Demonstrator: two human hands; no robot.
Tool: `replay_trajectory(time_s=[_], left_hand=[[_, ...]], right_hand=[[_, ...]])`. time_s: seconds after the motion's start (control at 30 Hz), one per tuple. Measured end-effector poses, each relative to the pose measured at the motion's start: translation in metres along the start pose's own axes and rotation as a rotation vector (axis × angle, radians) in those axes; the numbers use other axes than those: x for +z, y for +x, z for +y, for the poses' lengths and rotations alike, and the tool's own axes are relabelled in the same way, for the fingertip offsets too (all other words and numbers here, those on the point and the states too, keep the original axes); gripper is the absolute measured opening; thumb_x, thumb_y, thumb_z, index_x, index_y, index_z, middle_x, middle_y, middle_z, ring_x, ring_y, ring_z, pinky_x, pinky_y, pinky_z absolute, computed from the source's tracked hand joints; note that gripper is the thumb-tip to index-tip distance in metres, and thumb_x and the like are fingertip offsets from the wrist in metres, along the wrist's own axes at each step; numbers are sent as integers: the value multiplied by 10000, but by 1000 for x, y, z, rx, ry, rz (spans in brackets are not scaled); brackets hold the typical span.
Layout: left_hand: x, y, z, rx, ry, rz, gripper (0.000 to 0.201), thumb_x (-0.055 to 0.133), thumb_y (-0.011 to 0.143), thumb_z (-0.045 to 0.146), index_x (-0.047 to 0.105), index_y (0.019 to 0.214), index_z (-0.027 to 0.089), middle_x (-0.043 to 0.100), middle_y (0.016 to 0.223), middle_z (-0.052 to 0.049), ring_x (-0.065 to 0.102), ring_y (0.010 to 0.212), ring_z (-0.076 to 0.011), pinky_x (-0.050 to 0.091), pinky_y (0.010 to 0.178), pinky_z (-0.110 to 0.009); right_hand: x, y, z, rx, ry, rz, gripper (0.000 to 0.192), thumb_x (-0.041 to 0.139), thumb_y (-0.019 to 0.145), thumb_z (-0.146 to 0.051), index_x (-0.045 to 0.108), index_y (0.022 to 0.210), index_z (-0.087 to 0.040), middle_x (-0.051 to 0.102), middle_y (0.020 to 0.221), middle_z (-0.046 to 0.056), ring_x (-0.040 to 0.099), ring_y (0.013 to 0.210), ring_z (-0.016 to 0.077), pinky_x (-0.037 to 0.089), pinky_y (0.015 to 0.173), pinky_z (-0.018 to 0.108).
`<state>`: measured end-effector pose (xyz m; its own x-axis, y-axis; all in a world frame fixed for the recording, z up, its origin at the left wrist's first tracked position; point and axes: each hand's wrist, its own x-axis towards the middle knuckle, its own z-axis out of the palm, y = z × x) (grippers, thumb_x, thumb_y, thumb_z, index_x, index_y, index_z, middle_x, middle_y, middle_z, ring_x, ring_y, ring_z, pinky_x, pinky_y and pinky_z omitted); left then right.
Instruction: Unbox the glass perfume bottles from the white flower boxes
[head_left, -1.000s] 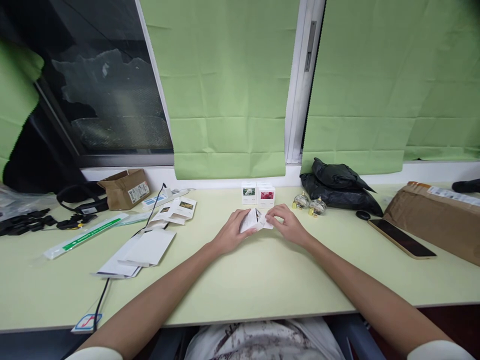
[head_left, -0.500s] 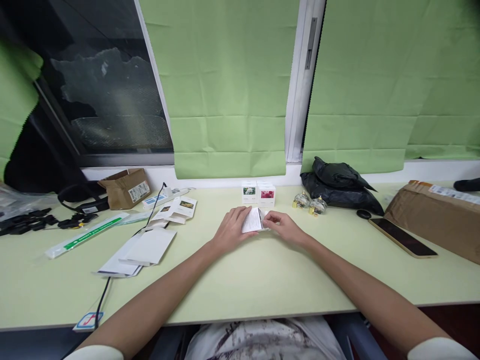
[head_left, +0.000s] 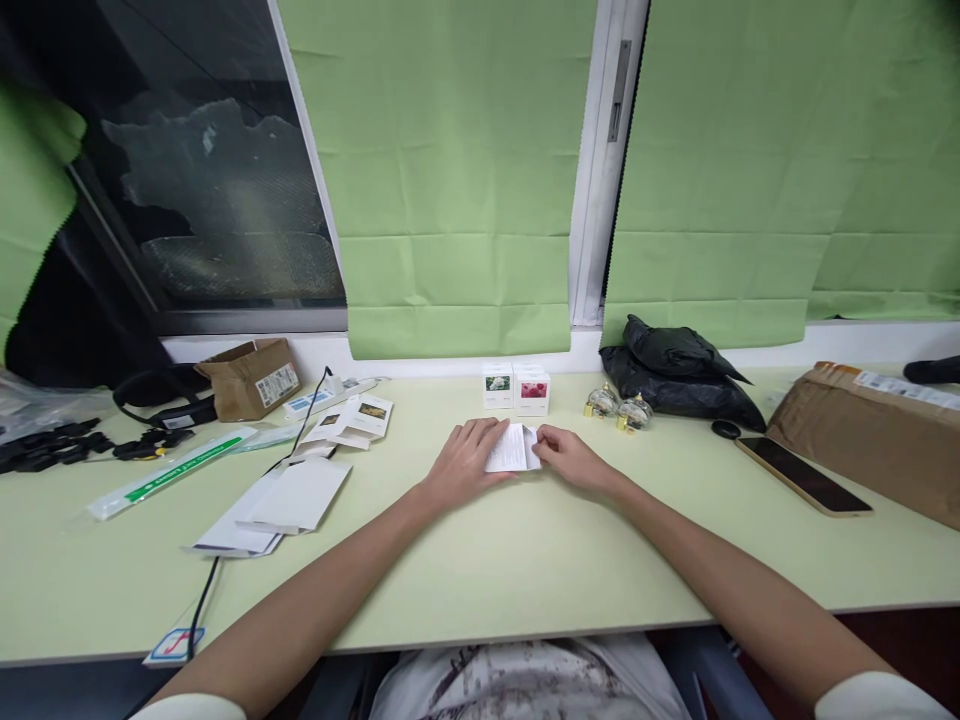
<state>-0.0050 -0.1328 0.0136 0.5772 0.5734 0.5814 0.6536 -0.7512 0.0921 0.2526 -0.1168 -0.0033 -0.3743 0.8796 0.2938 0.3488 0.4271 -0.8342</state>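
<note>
A small white printed carton (head_left: 505, 452) lies between my hands over the middle of the table. My left hand (head_left: 466, 462) is wrapped round its left side, thumb along the near edge. The fingers of my right hand (head_left: 566, 457) pinch the flap (head_left: 532, 447) at the carton's right end. Just beyond stand white boxes, one with a white-flower picture (head_left: 498, 397) and one with a red-flower picture (head_left: 532, 405). Two glass bottles with gold parts, a left one (head_left: 601, 400) and a right one (head_left: 634, 412), sit right of these boxes.
Flattened white cartons (head_left: 296, 495) and picture cartons (head_left: 360, 418) lie to the left, beside a black cable (head_left: 300, 435). An open brown box (head_left: 251, 380) stands behind them. On the right are a phone (head_left: 802, 475), a black plastic bag (head_left: 682, 385) and a large cardboard box (head_left: 874, 430).
At the carton's right end, the dark gap has gone from sight and a white flap now shows beside my right fingers. My left hand keeps its hold.
</note>
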Motion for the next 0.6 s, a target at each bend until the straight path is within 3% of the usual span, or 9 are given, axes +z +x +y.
replay_trajectory(time_s=[0.23,0.4,0.6], left_hand=[[0,3,2,-30,-49,-18,837,667,867,678,413,1567,297,556,1412,-148,523,1272,-366,421,1067,-526],[-8,5,-10,-95,-91,-148,806,701,836,684,515,1505,275,585,1364,-135,547,1232,-355,447,1041,-497],[-30,2,-27,-169,-167,-307,744,727,787,693,631,1407,292,642,1249,-119,594,1182,-357,485,968,-435]], right_hand=[[-3,7,5,66,24,-52,323,602,904,-487,548,799,-187,531,716,-35,465,658,131,350,612,257],[-22,13,16,248,-199,-61,233,594,839,-383,574,726,-181,546,659,-26,452,598,123,301,552,251],[-43,13,33,305,-371,-17,234,630,748,-266,504,566,-189,455,525,-41,387,544,116,227,540,265]])
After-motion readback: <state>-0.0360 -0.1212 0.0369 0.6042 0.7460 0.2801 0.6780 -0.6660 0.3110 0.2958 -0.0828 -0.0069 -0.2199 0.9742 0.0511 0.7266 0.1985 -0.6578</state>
